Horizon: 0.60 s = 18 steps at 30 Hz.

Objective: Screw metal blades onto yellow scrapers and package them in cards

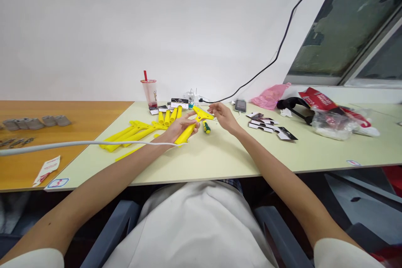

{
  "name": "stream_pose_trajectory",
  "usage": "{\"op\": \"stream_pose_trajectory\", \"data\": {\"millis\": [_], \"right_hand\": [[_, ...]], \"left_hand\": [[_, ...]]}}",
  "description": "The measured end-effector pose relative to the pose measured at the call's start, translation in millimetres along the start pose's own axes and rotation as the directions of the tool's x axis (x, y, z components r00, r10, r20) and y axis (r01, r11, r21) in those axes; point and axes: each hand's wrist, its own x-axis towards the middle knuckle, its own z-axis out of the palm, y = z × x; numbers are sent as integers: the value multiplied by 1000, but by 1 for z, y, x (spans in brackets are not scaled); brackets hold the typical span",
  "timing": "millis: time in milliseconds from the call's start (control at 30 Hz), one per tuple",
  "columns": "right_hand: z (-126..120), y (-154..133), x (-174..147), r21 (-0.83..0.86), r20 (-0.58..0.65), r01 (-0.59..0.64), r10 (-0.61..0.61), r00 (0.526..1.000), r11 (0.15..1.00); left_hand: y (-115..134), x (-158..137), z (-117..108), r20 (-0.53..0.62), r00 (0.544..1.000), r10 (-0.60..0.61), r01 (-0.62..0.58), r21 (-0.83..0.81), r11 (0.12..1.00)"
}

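a yellow t-shaped scraper (187, 132) is held above the pale green tabletop (216, 161), its head tilted up and away. the left hand (179, 129) is closed around its handle. the right hand (224, 117) is half curled at the head's right end; whether it pinches anything, i cannot tell. a green-and-yellow screwdriver (206, 128) lies just beyond. more yellow handles (133, 135) are heaped to the left, printed cards (268, 125) to the right.
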Motion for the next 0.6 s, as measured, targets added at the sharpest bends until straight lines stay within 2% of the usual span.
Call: {"op": "stream_pose_trajectory", "data": {"millis": [67, 167, 367, 467, 600], "right_hand": [[-3, 9, 1, -265, 126, 191, -163, 979, 945], [-7, 15, 0, -417, 309, 349, -230, 923, 839], [-7, 24, -3, -468, 332, 247, -90, 939, 849], [-4, 28, -4, -480, 450, 307, -70, 890, 822], [1, 31, -4, -490, 572, 445, -109, 813, 750]], "left_hand": [[3, 0, -1, -19, 999, 47, -48, -39, 998], [6, -2, -2, -31, 996, 80, -82, -73, 994], [11, -5, 2, -51, 997, 64, -69, -104, 992], [13, -6, 4, -75, 994, 78, -86, -121, 989], [15, -7, 5, -93, 991, 92, -103, -128, 986]]}}
